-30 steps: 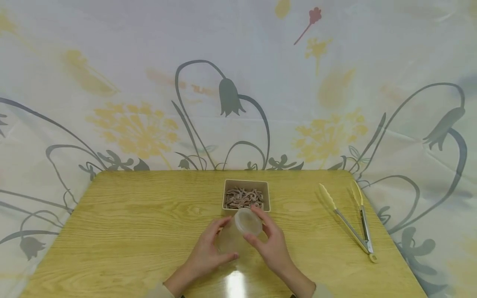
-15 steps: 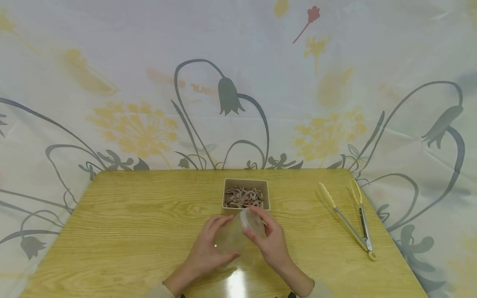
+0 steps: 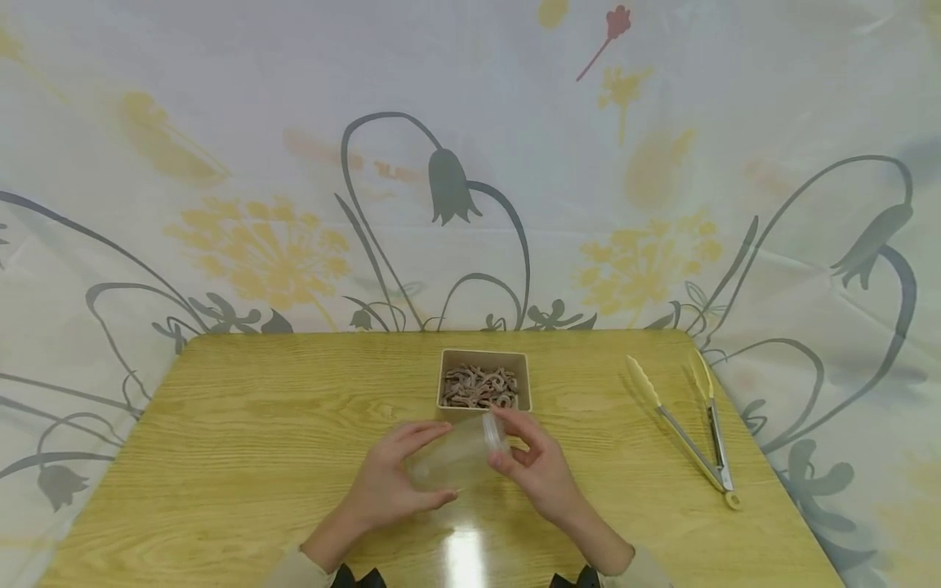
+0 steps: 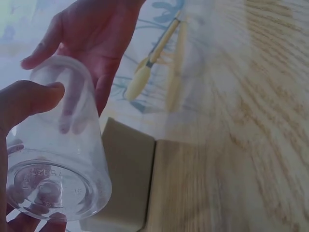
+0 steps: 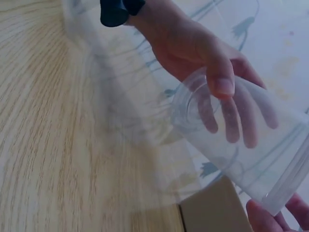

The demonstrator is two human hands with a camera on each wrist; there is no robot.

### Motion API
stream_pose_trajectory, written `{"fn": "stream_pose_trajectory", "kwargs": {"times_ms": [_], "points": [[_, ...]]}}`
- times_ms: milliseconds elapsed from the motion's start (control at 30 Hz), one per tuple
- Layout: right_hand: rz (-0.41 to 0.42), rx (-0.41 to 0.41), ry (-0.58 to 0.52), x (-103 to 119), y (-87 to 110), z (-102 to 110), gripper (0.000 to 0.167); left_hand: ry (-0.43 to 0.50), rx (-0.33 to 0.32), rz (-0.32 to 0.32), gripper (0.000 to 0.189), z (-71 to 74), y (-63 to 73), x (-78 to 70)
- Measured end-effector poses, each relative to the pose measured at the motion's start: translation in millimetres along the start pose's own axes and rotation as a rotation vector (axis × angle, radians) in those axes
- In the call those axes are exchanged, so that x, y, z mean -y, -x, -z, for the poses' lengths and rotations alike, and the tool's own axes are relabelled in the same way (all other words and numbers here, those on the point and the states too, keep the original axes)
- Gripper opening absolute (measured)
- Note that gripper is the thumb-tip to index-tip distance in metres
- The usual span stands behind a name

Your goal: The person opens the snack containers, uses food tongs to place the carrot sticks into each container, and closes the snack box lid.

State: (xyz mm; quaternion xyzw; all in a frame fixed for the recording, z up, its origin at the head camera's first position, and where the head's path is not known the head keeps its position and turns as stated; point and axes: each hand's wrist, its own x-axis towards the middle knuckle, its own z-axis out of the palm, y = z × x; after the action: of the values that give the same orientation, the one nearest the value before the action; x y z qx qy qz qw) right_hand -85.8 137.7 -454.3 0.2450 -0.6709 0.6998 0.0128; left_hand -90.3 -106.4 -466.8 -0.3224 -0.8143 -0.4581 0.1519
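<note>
In the head view, a clear plastic jar (image 3: 450, 467) lies tilted on its side between the hands, its translucent lid (image 3: 496, 433) turned to the right. The left hand (image 3: 390, 478) grips the jar's body, thumb below and fingers along the far side. Around the lid end curl the thumb and fingers of the right hand (image 3: 540, 474). Embossed marks show on the jar's round base (image 4: 50, 191) in the left wrist view. Through the jar wall (image 5: 231, 150) in the right wrist view, the left fingers can be seen, and nothing appears inside it.
Just beyond the hands stands a beige rectangular box (image 3: 524, 377) holding many curled brownish pieces (image 3: 478, 387). Spread tongs with pale yellow tips (image 3: 719, 447) lie on the wooden table (image 3: 272, 441) at the right. A flower-printed curtain (image 3: 470, 253) rises behind the table.
The jar has rotated from its lid facing up toward the head camera to its lid facing right. The left hand has shifted slightly left with it; both hands keep their grip.
</note>
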Motion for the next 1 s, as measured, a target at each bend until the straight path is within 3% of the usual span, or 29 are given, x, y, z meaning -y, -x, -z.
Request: {"fn": "stream_pose_trajectory", "kwargs": {"times_ms": [200, 433, 600, 733, 833, 900, 1000], "points": [[0.054, 0.063, -0.071, -2, 1.8, 6, 0.047, -0.032, -0.001, -0.061, 0.076, -0.2, -3.3, 1.2], [0.113, 0.176, -0.154, -9, 1.7, 12, 0.049, -0.038, 0.028, -0.037, 0.075, 2.2, -3.0, -0.3], [0.146, 0.231, -0.113, -8, 1.3, 15, 0.049, -0.028, 0.114, 0.058, 0.076, 7.7, -1.9, -0.6], [0.133, 0.271, -0.038, -6, 1.2, 19, 0.051, 0.092, 0.186, 0.176, 0.074, 11.9, -1.0, 1.2], [0.135, 0.297, 0.020, -4, 0.3, 20, 0.054, 0.169, 0.209, 0.224, 0.073, 14.3, -0.6, 2.9], [0.130, 0.304, 0.063, -3, 0.2, 20, 0.062, 0.138, 0.206, 0.202, 0.073, 15.5, -0.7, 3.8], [0.070, 0.279, 0.117, 1, 1.9, 21, 0.074, 0.022, 0.164, 0.097, 0.075, 16.8, -2.0, 4.3]]}}
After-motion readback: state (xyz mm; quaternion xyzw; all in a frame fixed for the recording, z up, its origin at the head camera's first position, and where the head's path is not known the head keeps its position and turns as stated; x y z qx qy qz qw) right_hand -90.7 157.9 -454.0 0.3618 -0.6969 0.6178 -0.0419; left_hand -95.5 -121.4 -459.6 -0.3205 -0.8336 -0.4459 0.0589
